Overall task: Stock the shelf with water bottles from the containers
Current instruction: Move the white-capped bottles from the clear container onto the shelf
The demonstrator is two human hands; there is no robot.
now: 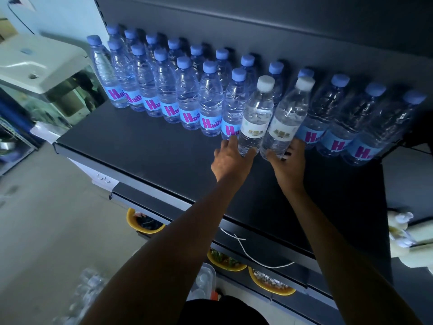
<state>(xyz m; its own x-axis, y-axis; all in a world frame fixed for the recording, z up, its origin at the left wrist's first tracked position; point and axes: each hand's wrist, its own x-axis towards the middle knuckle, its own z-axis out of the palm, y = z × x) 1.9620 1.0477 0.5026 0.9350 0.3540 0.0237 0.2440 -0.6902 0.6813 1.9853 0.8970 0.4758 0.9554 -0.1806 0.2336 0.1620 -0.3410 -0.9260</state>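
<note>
Two rows of blue-capped water bottles (187,95) with blue and pink labels stand along the back of the dark shelf (145,151). In a gap of the front row stand two white-capped bottles with white labels. My left hand (230,160) grips the base of the left white-capped bottle (256,116). My right hand (289,160) grips the base of the right white-capped bottle (287,118). Both bottles rest upright on the shelf, side by side and touching.
A clear container with bottles (203,282) and a blurred pack of bottles (86,292) sit on the floor below. Yellow bowls (145,221) sit under the shelf. A white cord (248,252) lies on the lower ledge. A white machine (39,64) stands left.
</note>
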